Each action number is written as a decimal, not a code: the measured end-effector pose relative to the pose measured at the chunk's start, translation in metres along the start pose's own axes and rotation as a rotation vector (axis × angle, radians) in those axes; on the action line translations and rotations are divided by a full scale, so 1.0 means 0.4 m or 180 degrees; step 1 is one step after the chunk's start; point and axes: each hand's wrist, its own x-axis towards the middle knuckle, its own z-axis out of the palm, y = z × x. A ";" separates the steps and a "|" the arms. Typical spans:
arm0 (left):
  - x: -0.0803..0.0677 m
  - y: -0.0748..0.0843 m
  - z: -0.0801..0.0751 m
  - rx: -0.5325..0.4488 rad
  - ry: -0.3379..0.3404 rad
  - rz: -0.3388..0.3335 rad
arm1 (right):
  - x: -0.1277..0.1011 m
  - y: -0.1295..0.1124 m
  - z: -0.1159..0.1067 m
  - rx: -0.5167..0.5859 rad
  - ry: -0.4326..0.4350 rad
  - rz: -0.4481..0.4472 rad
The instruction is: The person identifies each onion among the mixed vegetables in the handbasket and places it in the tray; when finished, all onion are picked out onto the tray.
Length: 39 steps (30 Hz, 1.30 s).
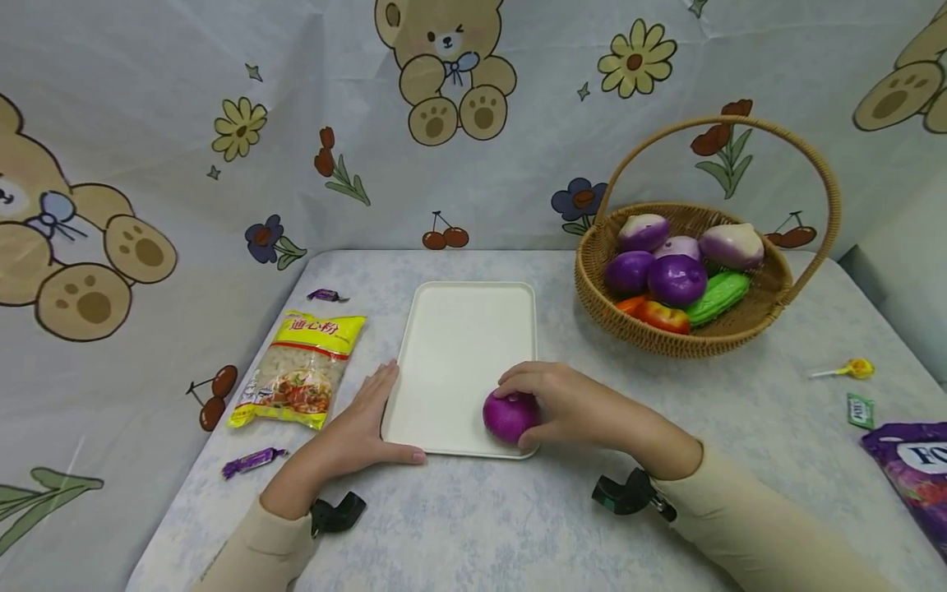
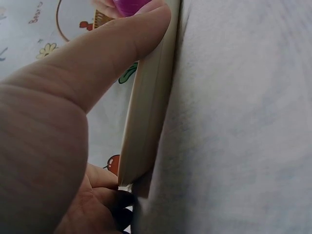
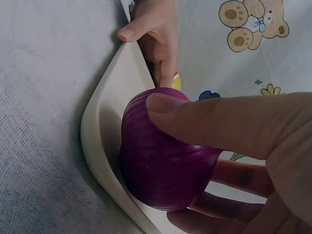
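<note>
A white tray lies on the table in front of me. My right hand grips a purple onion that sits on the tray's near right corner; in the right wrist view the thumb lies over the onion and the fingers curl under it. My left hand rests against the tray's near left corner, fingers straight along the left edge and thumb along the front edge. The left wrist view shows that thumb pressed on the tray rim.
A wicker basket at the back right holds purple onions, a green vegetable and a red one. A noodle packet and wrapped candies lie left of the tray. A lollipop and a purple bag lie at the right.
</note>
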 end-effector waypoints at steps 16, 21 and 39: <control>-0.002 -0.008 0.001 0.0029 0.0018 0.0021 | -0.008 -0.028 -0.018 -0.0192 0.0158 -0.0030; -0.003 -0.006 0.000 0.0041 0.0009 0.0010 | -0.018 -0.034 -0.052 -0.0281 0.0442 -0.0236; -0.002 -0.006 0.005 0.0075 0.0010 0.0008 | -0.059 0.079 -0.356 -0.0964 0.1034 0.0886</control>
